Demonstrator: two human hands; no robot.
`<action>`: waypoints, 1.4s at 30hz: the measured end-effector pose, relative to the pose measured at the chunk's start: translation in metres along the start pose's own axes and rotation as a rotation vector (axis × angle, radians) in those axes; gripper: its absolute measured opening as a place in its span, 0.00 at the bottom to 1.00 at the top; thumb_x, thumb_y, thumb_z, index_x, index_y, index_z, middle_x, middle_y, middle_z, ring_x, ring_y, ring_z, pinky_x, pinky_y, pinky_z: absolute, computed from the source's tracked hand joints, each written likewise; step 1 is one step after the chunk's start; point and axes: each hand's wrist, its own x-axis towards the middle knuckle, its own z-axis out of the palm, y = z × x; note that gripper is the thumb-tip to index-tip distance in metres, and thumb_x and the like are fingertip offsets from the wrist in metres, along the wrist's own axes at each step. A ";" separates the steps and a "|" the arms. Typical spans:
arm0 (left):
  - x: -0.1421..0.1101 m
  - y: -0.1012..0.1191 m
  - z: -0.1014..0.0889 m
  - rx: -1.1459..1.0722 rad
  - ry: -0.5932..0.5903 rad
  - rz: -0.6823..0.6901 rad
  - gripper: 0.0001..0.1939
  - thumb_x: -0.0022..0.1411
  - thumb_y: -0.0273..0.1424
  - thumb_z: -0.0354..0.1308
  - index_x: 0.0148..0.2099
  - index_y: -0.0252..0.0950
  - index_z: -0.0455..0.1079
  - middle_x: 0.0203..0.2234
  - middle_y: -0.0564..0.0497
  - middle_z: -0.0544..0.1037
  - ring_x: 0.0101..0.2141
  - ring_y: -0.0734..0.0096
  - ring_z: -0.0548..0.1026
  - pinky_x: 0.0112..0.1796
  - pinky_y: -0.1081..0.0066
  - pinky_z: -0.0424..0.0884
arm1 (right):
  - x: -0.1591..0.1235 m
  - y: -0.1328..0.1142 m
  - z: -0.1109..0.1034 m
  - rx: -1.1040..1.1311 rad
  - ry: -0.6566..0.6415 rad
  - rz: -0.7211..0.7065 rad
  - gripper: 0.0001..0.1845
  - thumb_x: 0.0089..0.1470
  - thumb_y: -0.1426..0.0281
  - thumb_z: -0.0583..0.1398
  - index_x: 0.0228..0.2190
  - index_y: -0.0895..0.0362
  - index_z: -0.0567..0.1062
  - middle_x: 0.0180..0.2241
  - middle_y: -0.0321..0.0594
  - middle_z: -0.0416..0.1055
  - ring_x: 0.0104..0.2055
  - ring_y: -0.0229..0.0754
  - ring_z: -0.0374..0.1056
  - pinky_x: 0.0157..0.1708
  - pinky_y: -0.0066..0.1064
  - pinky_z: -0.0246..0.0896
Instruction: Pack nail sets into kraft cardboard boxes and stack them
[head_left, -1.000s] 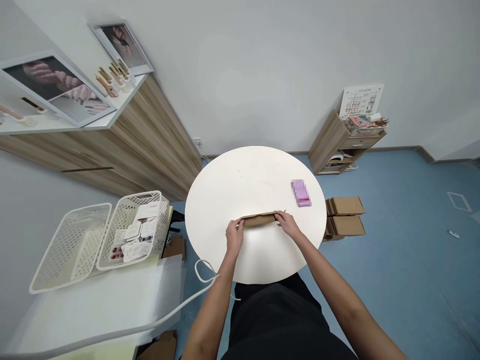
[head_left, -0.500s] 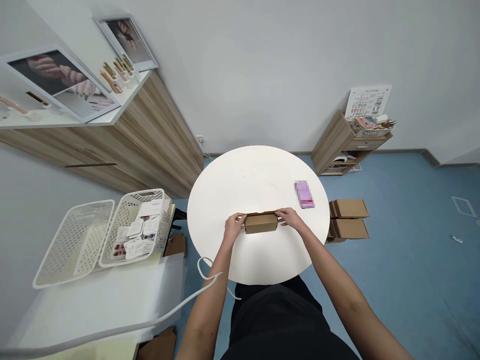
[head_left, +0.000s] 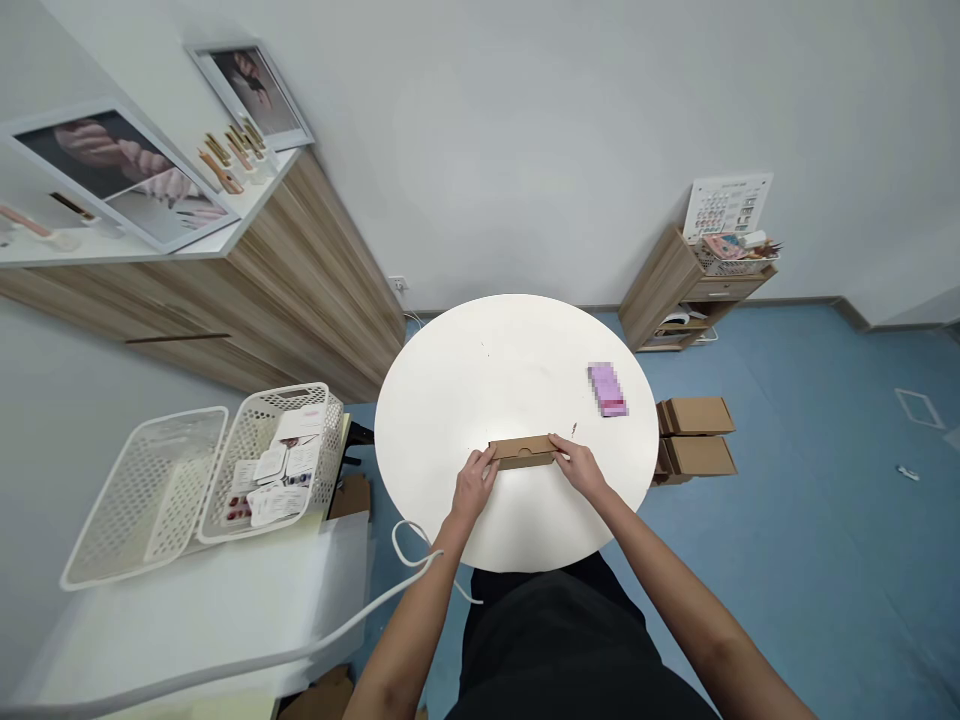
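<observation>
A small brown cardboard box [head_left: 525,452] lies lengthwise on the white round table [head_left: 480,350], its lid folded over and a notch showing at the front edge. My left hand [head_left: 475,482] grips its left end, thumb and fingers bent around the corner. At the opposite end my right hand [head_left: 579,466] holds the box the same way, fingertips on the lid. A purple item [head_left: 607,388], blurred into pixels, rests on the table beyond my right hand.
Brown cartons [head_left: 701,435] are stacked right of the table. White baskets [head_left: 262,460], one filled with packets and cards, stand on a side table at left. A white cable [head_left: 352,622] crosses over my left forearm. Wooden cabinets [head_left: 315,270] line the wall.
The box's lid has come down over its top, which stood open before. Both hands have shifted slightly toward me and now press at the box's ends.
</observation>
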 end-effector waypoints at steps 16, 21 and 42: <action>-0.001 0.006 0.003 -0.303 -0.029 -0.477 0.27 0.67 0.49 0.47 0.59 0.39 0.68 0.49 0.41 0.74 0.44 0.61 0.78 0.35 0.67 0.78 | -0.027 -0.029 0.025 0.040 0.244 0.147 0.18 0.62 0.59 0.51 0.48 0.46 0.75 0.48 0.37 0.76 0.51 0.46 0.72 0.52 0.42 0.66; 0.007 0.030 0.023 -0.348 -0.017 -0.500 0.25 0.66 0.50 0.51 0.54 0.38 0.72 0.53 0.40 0.75 0.51 0.54 0.75 0.42 0.60 0.77 | -0.017 -0.033 -0.002 0.239 0.340 0.318 0.14 0.59 0.57 0.55 0.41 0.49 0.75 0.42 0.38 0.78 0.47 0.46 0.73 0.48 0.39 0.67; 0.015 0.237 0.415 -0.355 -0.279 -0.128 0.14 0.61 0.26 0.52 0.49 0.38 0.69 0.56 0.41 0.69 0.58 0.55 0.68 0.53 0.54 0.71 | -0.091 0.296 -0.283 0.249 0.767 0.359 0.16 0.53 0.59 0.56 0.39 0.56 0.72 0.42 0.48 0.73 0.46 0.48 0.71 0.49 0.45 0.67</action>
